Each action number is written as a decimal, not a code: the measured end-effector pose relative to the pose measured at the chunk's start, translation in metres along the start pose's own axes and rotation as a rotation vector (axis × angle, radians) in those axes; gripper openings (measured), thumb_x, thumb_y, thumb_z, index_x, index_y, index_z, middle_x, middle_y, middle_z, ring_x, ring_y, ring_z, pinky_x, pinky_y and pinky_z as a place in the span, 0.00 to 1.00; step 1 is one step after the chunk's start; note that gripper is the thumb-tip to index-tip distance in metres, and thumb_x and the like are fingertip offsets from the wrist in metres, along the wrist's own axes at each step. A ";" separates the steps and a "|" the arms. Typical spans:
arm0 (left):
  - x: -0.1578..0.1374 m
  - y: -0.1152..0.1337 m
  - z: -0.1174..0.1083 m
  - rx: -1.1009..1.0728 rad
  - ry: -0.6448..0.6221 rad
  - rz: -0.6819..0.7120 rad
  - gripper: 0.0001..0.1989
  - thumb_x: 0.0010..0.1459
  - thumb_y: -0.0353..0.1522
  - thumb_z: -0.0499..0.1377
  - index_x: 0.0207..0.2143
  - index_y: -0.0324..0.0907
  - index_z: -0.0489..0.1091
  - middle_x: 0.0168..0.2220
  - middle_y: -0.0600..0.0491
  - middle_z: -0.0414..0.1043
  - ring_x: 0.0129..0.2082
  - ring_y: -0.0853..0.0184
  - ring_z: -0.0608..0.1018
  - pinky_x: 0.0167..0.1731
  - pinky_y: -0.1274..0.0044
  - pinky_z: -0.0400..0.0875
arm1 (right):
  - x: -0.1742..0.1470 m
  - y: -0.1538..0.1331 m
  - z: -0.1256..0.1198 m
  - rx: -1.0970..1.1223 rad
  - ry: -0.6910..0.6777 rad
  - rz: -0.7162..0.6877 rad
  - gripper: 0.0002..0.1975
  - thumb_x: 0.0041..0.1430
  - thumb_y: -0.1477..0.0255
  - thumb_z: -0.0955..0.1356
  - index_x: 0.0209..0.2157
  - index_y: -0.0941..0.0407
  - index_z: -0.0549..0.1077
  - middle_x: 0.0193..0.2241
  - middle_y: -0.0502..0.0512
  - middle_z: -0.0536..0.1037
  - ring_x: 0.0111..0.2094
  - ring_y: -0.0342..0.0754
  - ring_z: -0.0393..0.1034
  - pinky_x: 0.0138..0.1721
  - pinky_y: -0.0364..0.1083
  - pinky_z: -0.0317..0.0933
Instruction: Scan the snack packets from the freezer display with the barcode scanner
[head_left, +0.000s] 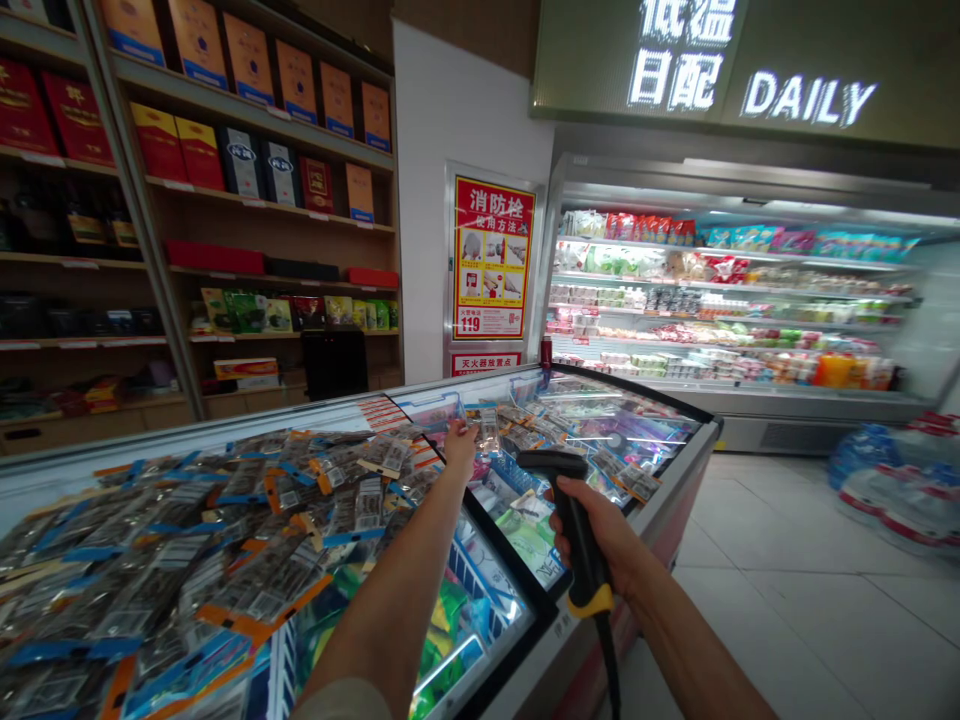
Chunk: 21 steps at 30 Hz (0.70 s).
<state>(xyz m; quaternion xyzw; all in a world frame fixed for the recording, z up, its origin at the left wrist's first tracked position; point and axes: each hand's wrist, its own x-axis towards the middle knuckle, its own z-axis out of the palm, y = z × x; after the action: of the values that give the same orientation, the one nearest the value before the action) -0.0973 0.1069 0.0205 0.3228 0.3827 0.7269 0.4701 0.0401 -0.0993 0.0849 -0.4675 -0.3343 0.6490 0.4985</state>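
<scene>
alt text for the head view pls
The right hand grips a handheld barcode scanner while the left hand reaches to a packet on a glass-topped chest freezer. More orange- and blue-edged packets lie heaped at left; behind are shelves, a fire-hydrant poster and a refrigerated display.

Wht wall (424, 170), tiled flr (787, 620), lit fridge (739, 432)

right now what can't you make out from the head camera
In the head view:
scanner cord: far end, cut off by bottom edge
packets: fine print, too small
sign: upper characters' tops, cut off by top edge
left hand: whether it grips a packet, too small
</scene>
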 end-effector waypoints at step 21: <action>0.003 0.009 -0.006 0.047 0.061 -0.017 0.06 0.44 0.27 0.55 0.28 0.39 0.64 0.22 0.57 0.65 0.21 0.75 0.69 0.24 0.80 0.64 | -0.018 0.003 -0.004 -0.081 0.091 -0.097 0.11 0.48 0.63 0.63 0.29 0.58 0.65 0.11 0.45 0.65 0.09 0.39 0.58 0.08 0.37 0.49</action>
<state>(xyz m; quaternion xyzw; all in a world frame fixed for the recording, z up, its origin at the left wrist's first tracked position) -0.1073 0.1062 0.0252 0.3083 0.4165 0.7231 0.4568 0.0445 -0.1174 0.0858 -0.4996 -0.3593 0.5881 0.5248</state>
